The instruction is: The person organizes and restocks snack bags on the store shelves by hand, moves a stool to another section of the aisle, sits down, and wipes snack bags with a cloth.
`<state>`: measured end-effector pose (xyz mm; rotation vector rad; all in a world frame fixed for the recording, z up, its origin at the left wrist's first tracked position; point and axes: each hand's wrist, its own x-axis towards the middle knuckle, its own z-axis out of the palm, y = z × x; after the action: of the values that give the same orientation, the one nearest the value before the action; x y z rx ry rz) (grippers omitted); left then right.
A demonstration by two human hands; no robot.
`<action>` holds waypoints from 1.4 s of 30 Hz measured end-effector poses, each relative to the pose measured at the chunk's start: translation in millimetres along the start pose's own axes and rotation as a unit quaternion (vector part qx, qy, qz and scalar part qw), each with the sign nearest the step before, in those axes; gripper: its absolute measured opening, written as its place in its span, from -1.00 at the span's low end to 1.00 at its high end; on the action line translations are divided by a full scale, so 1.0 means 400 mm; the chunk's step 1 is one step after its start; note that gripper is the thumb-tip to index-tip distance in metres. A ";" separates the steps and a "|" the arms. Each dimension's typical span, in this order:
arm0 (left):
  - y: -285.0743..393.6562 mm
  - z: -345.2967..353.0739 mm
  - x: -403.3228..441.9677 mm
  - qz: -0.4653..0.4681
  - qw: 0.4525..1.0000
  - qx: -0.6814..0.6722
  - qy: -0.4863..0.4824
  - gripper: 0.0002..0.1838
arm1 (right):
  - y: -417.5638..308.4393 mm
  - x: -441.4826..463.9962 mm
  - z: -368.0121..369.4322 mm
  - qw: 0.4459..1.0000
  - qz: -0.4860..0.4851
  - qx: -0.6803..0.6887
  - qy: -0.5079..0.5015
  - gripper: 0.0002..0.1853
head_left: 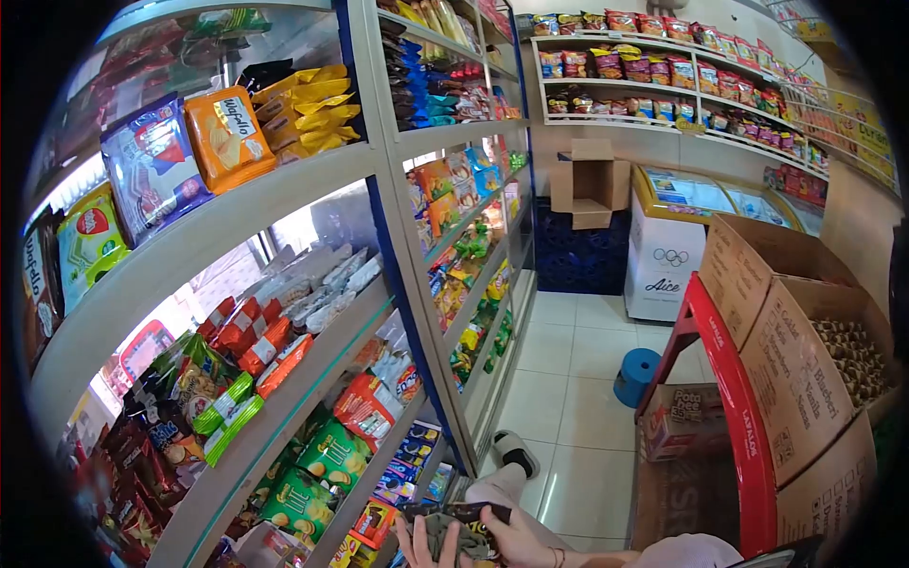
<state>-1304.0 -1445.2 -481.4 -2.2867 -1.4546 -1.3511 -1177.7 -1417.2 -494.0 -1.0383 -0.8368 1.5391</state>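
Note:
Low at the bottom edge, my left hand point(422, 547) presses a crumpled grey-green cloth point(458, 540) against a dark packet point(466, 511). My right hand point(519, 541) grips the packet from the right, thumb on its upper side. The packet has a dark wrapper with some yellow print; the cloth and my fingers cover much of it, so its kind cannot be read. Both hands are close together beside the lower shelves, nearest to green chip bags point(333, 458) and an orange-and-yellow pack point(373, 523).
Glass-fronted shelves point(355, 317) of wafers and snacks rise on the left. A red rack point(724, 398) with cardboard boxes point(791, 379) stands on the right. Farther back are a blue stool point(637, 377), an ice-cream freezer point(666, 265) and an open carton point(594, 210) on a dark blue crate point(579, 248).

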 end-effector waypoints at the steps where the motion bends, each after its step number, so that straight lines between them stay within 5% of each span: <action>1: -0.010 0.000 -0.018 -0.017 0.999 -0.039 0.000 -0.48 | -0.006 0.020 -0.029 0.999 0.022 -0.004 -0.033 -0.55; 2: -0.023 0.001 -0.045 -0.035 0.996 -0.077 0.002 -0.49 | -0.008 0.036 -0.042 0.997 0.044 -0.008 -0.067 -0.52; 3: -0.043 0.003 -0.070 -0.003 0.998 -0.051 0.029 -0.53 | 0.001 0.045 -0.010 0.981 0.022 0.189 0.041 -0.69; 6: -0.157 0.072 -0.217 -0.160 0.983 -0.052 0.074 -0.59 | 0.010 0.097 -0.007 0.986 -0.033 0.160 0.030 -0.67; 7: -0.138 0.022 -0.184 -0.201 0.977 -0.006 0.071 -0.56 | 0.028 0.115 -0.018 0.992 -0.030 0.120 -0.033 -0.67; 10: -0.106 -0.031 -0.165 -0.294 0.900 -0.174 0.272 -0.48 | 0.006 0.089 0.043 0.976 -0.069 -0.036 -0.203 -0.68; 13: -0.120 -0.086 -0.157 -0.321 0.937 0.051 0.125 -0.45 | 0.091 0.054 0.125 0.924 -0.163 -0.114 -0.326 -0.66; 16: -0.066 -0.071 -0.062 -0.351 0.903 -0.024 0.247 -0.60 | 0.145 0.014 0.180 0.930 -0.059 -0.141 -0.335 -0.67; 17: -0.069 -0.073 -0.059 -0.341 0.905 -0.010 0.256 -0.60 | 0.161 0.001 0.209 0.949 -0.093 -0.082 -0.289 -0.70; 19: -0.084 -0.079 -0.077 -0.323 0.908 0.019 0.267 -0.61 | 0.169 -0.011 0.216 0.965 0.060 -0.032 -0.254 -0.68; 23: -0.091 -0.105 -0.127 -0.248 0.950 0.126 0.145 -0.59 | 0.119 -0.003 0.227 0.950 0.227 -0.002 -0.215 -0.53; 24: -0.089 -0.111 -0.143 -0.220 0.958 0.140 0.116 -0.59 | 0.138 0.018 0.221 0.928 0.285 0.105 -0.215 -0.49; 27: -0.084 -0.124 -0.192 -0.134 0.976 0.163 0.062 -0.59 | 0.067 0.037 0.225 0.903 0.235 0.138 -0.331 -0.43; 31: -0.110 -0.104 -0.285 -0.067 0.988 0.118 0.070 -0.67 | 0.026 0.060 0.207 0.936 0.151 0.177 -0.264 -0.40; 34: -0.112 -0.114 -0.294 -0.313 0.938 0.000 0.146 -0.73 | 0.009 0.068 0.189 0.953 0.059 0.123 -0.270 -0.39; 38: -0.079 -0.164 -0.185 -0.226 0.922 -0.029 0.314 -0.64 | 0.031 0.022 0.199 0.913 -0.030 -0.094 -0.396 -0.35; 40: -0.056 -0.166 -0.131 -0.271 0.916 0.000 0.297 -0.61 | 0.092 -0.020 0.197 0.866 0.026 -0.193 -0.461 -0.37; 42: -0.051 -0.166 -0.136 -0.301 0.908 0.024 0.291 -0.59 | 0.101 -0.044 0.227 0.871 0.055 -0.140 -0.467 -0.38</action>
<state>-1368.7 -1505.0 -488.1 -1.2289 -1.9692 -1.8876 -1275.4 -1442.3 -492.7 -0.4770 -1.7229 2.0804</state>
